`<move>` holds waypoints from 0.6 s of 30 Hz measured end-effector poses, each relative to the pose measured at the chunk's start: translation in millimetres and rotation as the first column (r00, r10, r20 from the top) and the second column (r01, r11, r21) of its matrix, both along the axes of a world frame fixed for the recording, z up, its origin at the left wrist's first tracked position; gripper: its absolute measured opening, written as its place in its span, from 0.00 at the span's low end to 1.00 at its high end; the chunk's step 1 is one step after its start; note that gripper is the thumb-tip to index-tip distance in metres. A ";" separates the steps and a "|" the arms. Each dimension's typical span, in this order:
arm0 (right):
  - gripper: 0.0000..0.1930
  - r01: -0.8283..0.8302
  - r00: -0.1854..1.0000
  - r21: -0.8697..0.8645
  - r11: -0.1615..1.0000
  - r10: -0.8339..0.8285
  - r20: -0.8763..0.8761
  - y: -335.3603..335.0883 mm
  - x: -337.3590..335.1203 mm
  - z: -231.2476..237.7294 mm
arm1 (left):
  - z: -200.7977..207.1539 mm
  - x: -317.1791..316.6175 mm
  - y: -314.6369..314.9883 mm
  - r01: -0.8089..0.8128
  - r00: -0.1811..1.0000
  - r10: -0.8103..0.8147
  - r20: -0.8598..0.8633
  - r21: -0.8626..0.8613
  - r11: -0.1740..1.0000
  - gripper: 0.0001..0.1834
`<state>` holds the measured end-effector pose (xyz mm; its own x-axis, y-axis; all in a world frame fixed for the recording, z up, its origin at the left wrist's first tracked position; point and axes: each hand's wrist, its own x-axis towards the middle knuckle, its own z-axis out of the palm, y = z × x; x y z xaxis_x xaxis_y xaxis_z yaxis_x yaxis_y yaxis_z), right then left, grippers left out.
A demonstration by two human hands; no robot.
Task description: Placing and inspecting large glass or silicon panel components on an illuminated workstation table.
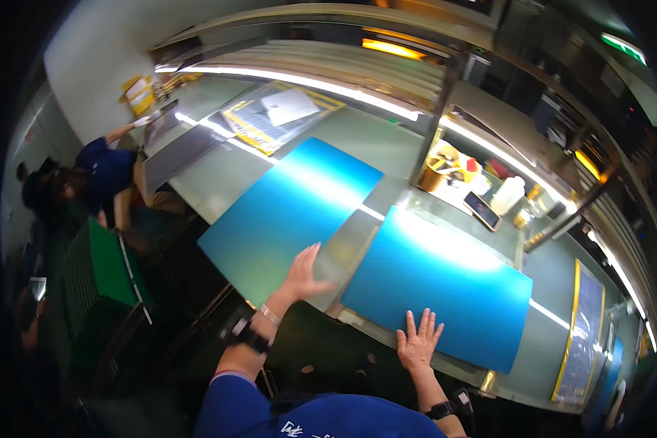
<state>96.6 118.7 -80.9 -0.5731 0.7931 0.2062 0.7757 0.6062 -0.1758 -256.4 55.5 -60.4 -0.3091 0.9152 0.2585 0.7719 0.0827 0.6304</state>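
Two blue rectangular sheets lie flat on the grey workbench, a left blue sheet [285, 212] and a right blue sheet [445, 288], with a strip of bare bench between them. My left hand [304, 276] is over the near right edge of the left sheet, fingers stretched out and thumb apart, with nothing in it. Whether it touches the sheet I cannot tell. At the near edge of the right sheet, my right hand [418, 342] lies flat with its fingers spread on the blue surface. Bright light reflects off the far part of both sheets.
A co-worker [102, 175] at the left handles a dark panel [182, 155]. Yellow-edged sheets [277, 113] lie at the back, and a yellow-framed panel [581, 332] at the right. A phone [482, 211] and a white bottle [509, 194] stand under the shelf. Green stacked panels [109, 263] are at left.
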 end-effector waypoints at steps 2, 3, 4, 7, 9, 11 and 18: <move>0.28 -0.011 0.999 -0.050 0.999 0.013 0.040 -3.4 -17.2 5.2 | 20.0 10.6 -92.8 -0.324 0.873 0.090 -0.480 -0.433 0.841 0.52; 0.28 -0.001 0.998 -0.063 0.998 0.005 0.064 -6.9 -22.3 9.8 | 26.8 7.3 -118.6 -0.316 0.852 0.045 -0.522 -0.445 0.838 0.49; 0.28 0.021 0.999 -0.085 0.996 -0.018 0.043 -6.2 -19.4 8.5 | 32.9 9.7 -132.1 -0.314 0.828 0.003 -0.561 -0.459 0.831 0.46; 0.24 0.002 0.997 0.242 0.970 -0.022 0.078 15.4 13.6 -27.8 | -16.9 -11.6 -121.9 -0.098 0.772 0.119 -0.624 0.068 0.993 0.16; 0.20 -0.054 0.998 0.098 0.994 0.055 -0.003 6.3 11.3 3.3 | -39.1 -25.6 -134.3 -0.019 0.689 0.178 -0.703 0.227 0.974 0.14; 0.19 -0.020 0.931 0.031 0.999 0.030 -0.363 7.0 19.2 -3.4 | -13.6 -30.6 -147.0 -0.037 0.676 0.197 -0.711 0.234 0.972 0.13; 0.19 0.091 0.713 0.037 0.995 -0.039 -0.700 28.7 -14.5 47.3 | 199.4 -92.9 -212.5 -0.538 0.672 0.735 0.092 0.743 0.398 0.05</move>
